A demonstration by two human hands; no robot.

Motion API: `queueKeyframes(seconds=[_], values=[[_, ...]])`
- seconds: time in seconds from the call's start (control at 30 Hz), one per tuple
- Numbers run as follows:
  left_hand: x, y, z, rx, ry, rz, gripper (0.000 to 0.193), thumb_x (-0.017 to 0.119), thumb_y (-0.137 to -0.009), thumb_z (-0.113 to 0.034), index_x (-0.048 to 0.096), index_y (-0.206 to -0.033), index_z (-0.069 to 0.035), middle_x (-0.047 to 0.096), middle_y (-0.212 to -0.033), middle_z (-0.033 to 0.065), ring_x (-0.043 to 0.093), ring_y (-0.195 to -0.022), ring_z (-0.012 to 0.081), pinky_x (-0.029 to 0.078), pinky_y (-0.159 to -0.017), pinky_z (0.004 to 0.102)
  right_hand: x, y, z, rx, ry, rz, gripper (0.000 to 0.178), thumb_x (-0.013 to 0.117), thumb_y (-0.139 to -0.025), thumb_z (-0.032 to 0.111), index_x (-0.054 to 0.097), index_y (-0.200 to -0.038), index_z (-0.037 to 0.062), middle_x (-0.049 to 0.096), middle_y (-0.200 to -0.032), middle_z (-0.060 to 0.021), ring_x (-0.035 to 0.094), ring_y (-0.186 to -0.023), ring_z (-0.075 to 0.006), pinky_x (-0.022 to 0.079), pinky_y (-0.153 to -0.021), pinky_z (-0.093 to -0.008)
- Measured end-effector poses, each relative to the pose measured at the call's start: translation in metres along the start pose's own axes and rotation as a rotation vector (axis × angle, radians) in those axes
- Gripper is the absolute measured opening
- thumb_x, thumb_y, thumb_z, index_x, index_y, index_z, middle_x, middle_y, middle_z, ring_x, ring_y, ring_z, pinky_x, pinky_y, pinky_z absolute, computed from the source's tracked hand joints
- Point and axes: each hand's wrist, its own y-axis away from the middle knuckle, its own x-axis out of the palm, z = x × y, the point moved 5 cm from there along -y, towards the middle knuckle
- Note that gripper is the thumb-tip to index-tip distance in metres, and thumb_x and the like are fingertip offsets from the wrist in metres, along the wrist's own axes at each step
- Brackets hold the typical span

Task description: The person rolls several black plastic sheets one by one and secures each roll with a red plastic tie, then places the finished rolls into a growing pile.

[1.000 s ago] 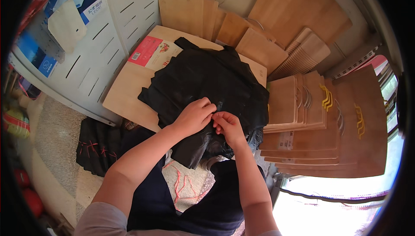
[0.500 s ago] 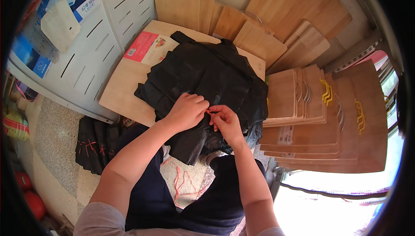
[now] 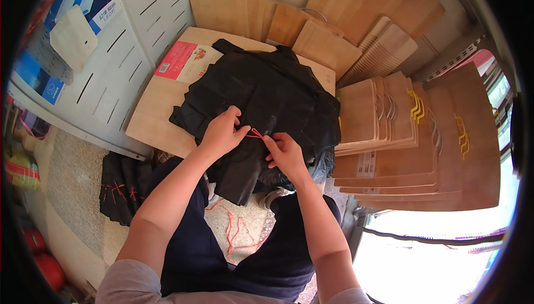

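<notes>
A pile of black plastic bags (image 3: 261, 81) lies spread over a pale wooden board (image 3: 146, 116) in front of me. A thin red string (image 3: 255, 132) runs between my hands, with a small loop standing up over the bags. At its left end my left hand (image 3: 221, 132) has its fingers curled and its thumb tip against the string. My right hand (image 3: 286, 152) pinches the other end between thumb and forefinger, its other fingers bent. Folds of the bags hang over the board's near edge toward my knees.
Wooden cutting boards (image 3: 222, 12) lean along the back, and more hanging boards (image 3: 384, 165) stand at right. Black bundles tied with red string (image 3: 118, 190) lie at lower left. Loose red string (image 3: 236, 231) is on the floor between my legs. A grey perforated panel (image 3: 130, 42) rises at left.
My hands have drawn apart from close together, the left moving left and up. The red string now stretches between them with a visible loop. The view has shifted slightly.
</notes>
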Motion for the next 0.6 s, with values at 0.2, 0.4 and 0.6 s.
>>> queueKeyframes(seconds=[0.2,0.4,0.6], values=[[-0.004,0.003,0.003,-0.083,0.303,0.096,0.047,0.074,-0.079,-0.021,0.051,-0.113,0.001,0.064,-0.091,0.0124,0.064,-0.078,0.0196,0.05,-0.07,0.0323,0.017,-0.003,-0.005,0.303,-0.345,0.168,0.028,0.063,-0.088,0.033,0.057,-0.084,0.0055,0.055,-0.064,0.0004,0.051,-0.052,-0.008,0.041,-0.046,-0.0221],[-0.042,0.068,-0.029,-0.171,0.629,0.281,0.064,0.071,-0.082,-0.034,0.046,-0.129,0.001,0.058,-0.119,0.0134,0.055,-0.109,0.02,0.043,-0.093,0.0299,0.023,0.033,0.046,0.087,-0.915,0.257,0.018,0.058,-0.09,0.02,0.059,-0.102,0.0066,0.066,-0.092,-0.0043,0.063,-0.085,-0.0133,0.05,-0.066,-0.0261],[-0.086,0.167,-0.048,0.011,0.66,0.238,0.043,0.069,-0.086,-0.023,0.052,-0.118,0.002,0.062,-0.105,0.0105,0.054,-0.098,0.0119,0.043,-0.088,0.0276,0.051,0.066,0.079,0.013,-0.946,0.384,0.042,0.063,-0.089,0.033,0.056,-0.117,0.0023,0.064,-0.107,-0.0096,0.059,-0.106,-0.022,0.047,-0.094,-0.0394]])
